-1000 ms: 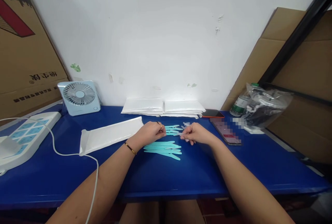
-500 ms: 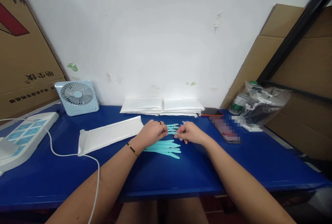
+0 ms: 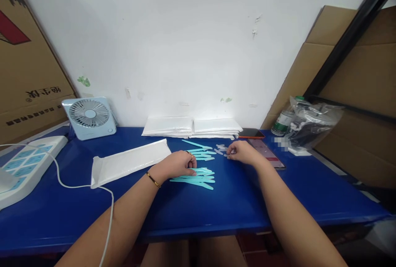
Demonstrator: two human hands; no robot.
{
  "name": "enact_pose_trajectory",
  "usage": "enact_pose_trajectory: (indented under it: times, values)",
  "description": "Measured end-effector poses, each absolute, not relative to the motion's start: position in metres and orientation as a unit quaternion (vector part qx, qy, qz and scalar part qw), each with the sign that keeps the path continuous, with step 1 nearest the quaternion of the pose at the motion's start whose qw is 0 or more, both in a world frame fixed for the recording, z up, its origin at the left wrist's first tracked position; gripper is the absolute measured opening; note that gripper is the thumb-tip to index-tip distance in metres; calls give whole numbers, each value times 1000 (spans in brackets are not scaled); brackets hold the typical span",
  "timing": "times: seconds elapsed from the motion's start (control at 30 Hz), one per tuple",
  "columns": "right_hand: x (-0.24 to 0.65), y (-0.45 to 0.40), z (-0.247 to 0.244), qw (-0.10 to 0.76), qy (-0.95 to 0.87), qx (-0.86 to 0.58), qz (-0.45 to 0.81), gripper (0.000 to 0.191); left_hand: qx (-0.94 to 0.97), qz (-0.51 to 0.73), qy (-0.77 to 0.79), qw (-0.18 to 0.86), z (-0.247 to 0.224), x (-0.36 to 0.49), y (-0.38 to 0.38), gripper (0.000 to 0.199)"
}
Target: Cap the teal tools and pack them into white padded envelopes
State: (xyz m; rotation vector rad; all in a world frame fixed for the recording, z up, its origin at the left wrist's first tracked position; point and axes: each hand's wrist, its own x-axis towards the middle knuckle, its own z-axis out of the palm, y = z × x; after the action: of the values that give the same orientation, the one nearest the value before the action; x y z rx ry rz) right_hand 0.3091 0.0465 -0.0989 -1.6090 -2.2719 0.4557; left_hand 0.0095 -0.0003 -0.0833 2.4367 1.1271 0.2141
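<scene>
Slim turquoise eyebrow razors lie in two loose groups on the blue table, a far group (image 3: 202, 151) and a near group (image 3: 198, 180). My left hand (image 3: 181, 164) is over their left ends, its thumb and fingers closed on a razor (image 3: 204, 171) whose tip points right above the near group. Just right of the far group are several small translucent caps (image 3: 220, 148). My right hand (image 3: 243, 152) rests at these caps, fingertips pinched together at one of them; the fingers partly hide it.
A white padded mailer (image 3: 130, 161) lies to the left, with stacked mailers (image 3: 168, 126) against the wall. A small fan (image 3: 89, 116), a power strip (image 3: 31, 166) and a white cable (image 3: 74, 185) are on the left. Phones (image 3: 269, 155), a bottle (image 3: 282, 122) and a plastic bag (image 3: 315, 122) stand right.
My right hand has moved right, away from my left hand, to the small caps. My left hand has shifted slightly toward me, and a razor now shows in its fingers over the near group.
</scene>
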Motion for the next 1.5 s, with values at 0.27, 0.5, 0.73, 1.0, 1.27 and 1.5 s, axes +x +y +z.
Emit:
enact_pose_trajectory:
  times: [0.27,0.5,0.73,1.0,1.27,1.5]
  values:
    - [299,44,-106,116,-803,-536,233,12,856,113,434,258,-88,10,4,21]
    - [295,42,-105,124,-785,-527,300,23,866,94,446,207,-88,8,6,25]
    - [294,40,-103,106,-796,-487,343,20,872,97,447,172,-87,12,3,21]
    - [281,31,-97,196,-769,-447,413,30,863,132,446,196,-89,13,3,25]
    - [267,23,-94,220,-782,-402,422,30,863,138,441,204,-85,15,2,25]
    - [253,17,-97,229,-802,-392,387,28,866,155,427,207,-93,22,1,26]
